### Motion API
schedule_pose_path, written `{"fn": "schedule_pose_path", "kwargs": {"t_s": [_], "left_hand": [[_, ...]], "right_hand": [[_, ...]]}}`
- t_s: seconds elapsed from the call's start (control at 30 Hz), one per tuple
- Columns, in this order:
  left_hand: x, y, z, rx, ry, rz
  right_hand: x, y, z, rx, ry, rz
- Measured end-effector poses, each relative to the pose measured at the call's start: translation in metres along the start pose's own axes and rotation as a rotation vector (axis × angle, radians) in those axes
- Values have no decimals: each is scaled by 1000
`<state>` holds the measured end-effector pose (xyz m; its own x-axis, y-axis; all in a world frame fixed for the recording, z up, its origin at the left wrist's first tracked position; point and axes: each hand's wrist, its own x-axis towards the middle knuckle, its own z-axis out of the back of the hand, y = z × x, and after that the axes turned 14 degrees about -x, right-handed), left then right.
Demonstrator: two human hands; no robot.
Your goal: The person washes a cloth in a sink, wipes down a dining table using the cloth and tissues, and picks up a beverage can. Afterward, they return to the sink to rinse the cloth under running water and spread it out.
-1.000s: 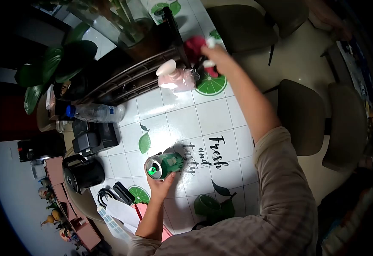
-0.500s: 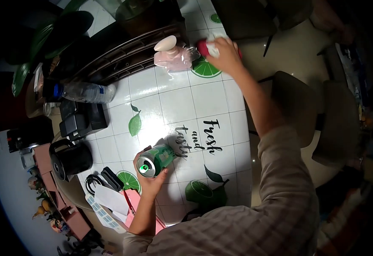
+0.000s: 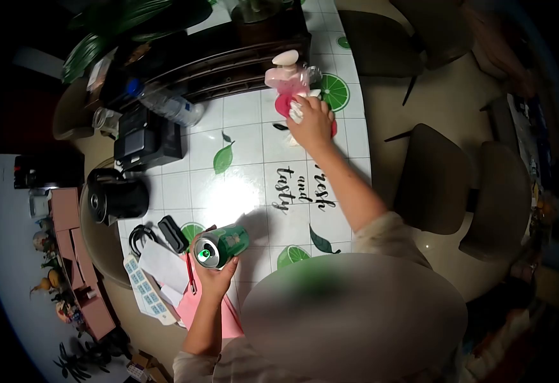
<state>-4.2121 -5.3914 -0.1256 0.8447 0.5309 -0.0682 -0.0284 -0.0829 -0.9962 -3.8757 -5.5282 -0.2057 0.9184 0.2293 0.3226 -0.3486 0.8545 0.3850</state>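
My left hand (image 3: 214, 276) is wrapped round a green drink can (image 3: 233, 240), its silver top with an opened mouth tilted toward me. Crumpled white tissue (image 3: 297, 113) sticks out from the closed fingers of my right hand (image 3: 314, 124). Beneath that hand, a red-pink thing (image 3: 284, 105) shows on both sides; its kind is mostly hidden. Just beyond, a pink pump bottle (image 3: 286, 78) in clear plastic stands on the table cover (image 3: 241, 150), which bears printed limes and lettering.
A water bottle (image 3: 171, 107) lies tilted against a black box (image 3: 148, 140). To the left are a black kettle (image 3: 118, 196), a cable (image 3: 141, 239), papers (image 3: 164, 267), a red pen (image 3: 191, 274) and a pink folder (image 3: 209, 314). Chairs (image 3: 434, 179) stand at the right. A blurred oval covers the lower middle.
My right hand has come nearer me and to the left, with the tissue and the red-pink thing moving along. My left hand keeps hold of the can. The camera view has shifted.
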Motion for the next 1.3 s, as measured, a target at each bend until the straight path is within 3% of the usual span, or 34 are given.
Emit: {"fn": "schedule_pose_path", "kwargs": {"t_s": [0.17,0.23,0.3,0.33,0.37,0.4,0.43,0.47,0.53,0.57,0.6,0.67,0.7,0.73,0.77,0.83,0.87,0.9,0.93,0.97,1.0,1.03,1.1,1.17,1.2,1.23,1.3], "left_hand": [[-50,-6,16,67,-120,32],[-69,-22,23,140,-105,-25],[-97,-36,36,74,-206,23],[-106,-52,32,82,-239,-22],[-122,-55,37,19,-290,-7],[-136,-58,44,57,-272,-38],[-152,-61,48,94,-256,-66],[-167,-64,50,90,-278,-72],[-200,-72,55,69,-377,-49],[-219,-73,60,71,-409,-64],[-239,-69,68,76,-427,-61],[-271,-60,73,19,-472,-67],[-291,-55,76,10,-472,-79],[-312,-47,80,36,-465,-56],[-327,-36,81,60,-457,-42],[-365,-21,77,-39,-469,-63],[-383,-21,75,24,-481,-37],[-402,-18,72,80,-493,-10],[-424,-6,74,61,-513,-4],[-445,1,72,40,-509,-6],[-463,5,71,1,-526,18],[-476,7,71,-37,-546,32],[-496,5,70,-2,-547,15],[-508,0,67,-14,-604,32],[-513,-1,62,-35,-663,-28],[-518,-4,58,-36,-698,10],[-526,-8,49,56,-817,112]], "right_hand": [[-75,62,-5,94,160,348],[-142,81,12,191,321,677],[-214,95,38,232,721,902],[-253,101,61,582,882,908],[-303,104,80,549,856,899],[-362,95,74,864,785,1189],[-371,96,105,706,812,1575],[-416,80,95,1050,851,1466],[-379,73,126,1103,1362,1086],[-344,65,137,965,1587,692],[-284,70,167,681,1888,-16],[-212,32,106,401,1016,525],[-172,22,91,627,834,192],[-144,-10,50,460,441,-22],[-127,-19,43,26,16,205],[-154,6,49,-87,197,150],[-197,22,44,102,88,375],[-255,55,85,294,321,269],[-315,58,71,436,235,429],[-370,64,91,430,442,733],[-431,65,110,410,567,771],[-467,63,144,267,712,979],[-483,40,189,335,477,1182],[-447,26,197,396,663,981],[-429,8,167,676,554,798],[-404,-7,142,619,511,652],[-343,-32,89,63,183,508]]}}
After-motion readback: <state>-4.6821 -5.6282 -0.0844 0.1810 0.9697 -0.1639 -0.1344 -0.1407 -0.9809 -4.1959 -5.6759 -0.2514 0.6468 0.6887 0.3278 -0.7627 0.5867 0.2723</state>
